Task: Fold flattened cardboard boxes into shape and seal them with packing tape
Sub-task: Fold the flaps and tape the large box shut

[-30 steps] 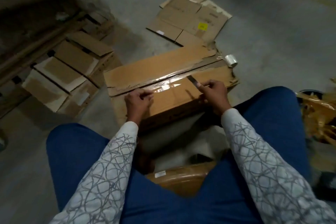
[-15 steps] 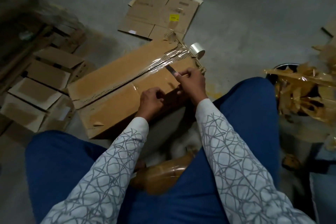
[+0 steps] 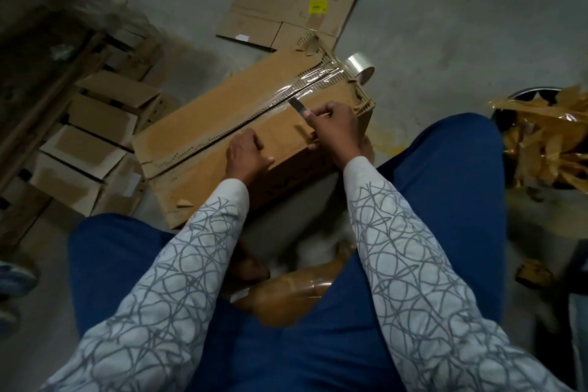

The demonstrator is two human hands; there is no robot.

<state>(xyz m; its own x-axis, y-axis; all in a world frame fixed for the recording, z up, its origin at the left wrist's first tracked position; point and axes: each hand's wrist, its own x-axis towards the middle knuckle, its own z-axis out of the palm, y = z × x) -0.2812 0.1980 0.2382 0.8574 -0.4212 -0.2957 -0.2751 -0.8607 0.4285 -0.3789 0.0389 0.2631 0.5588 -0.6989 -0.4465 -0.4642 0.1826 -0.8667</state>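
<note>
Head view: long box (image 3: 203, 149) lies on the floor (image 3: 445, 25) between the knees; its top seam runs from near-left to far-right

- Clear tape (image 3: 313, 79) covers only the far-right stretch of the seam and leads to the tape roll (image 3: 360, 68), which is at the box's far-right corner
- Right hand (image 3: 334, 129): fingers curled round a small blade (image 3: 297, 105), whose tip points up-left and touches the tape's nearer end
- Left hand (image 3: 246, 154): fingers curled, resting on the near flap, nothing seen in it
- Judgement: sealing partly done and the left stretch of seam is bare. The right hand is nearer the tape, so the blade would work across the strip, away from the left hand
- Room: bare floor beyond the roll, flat cardboard (image 3: 296, 0) at the far end, folded boxes (image 3: 95, 137) on the left
</note>
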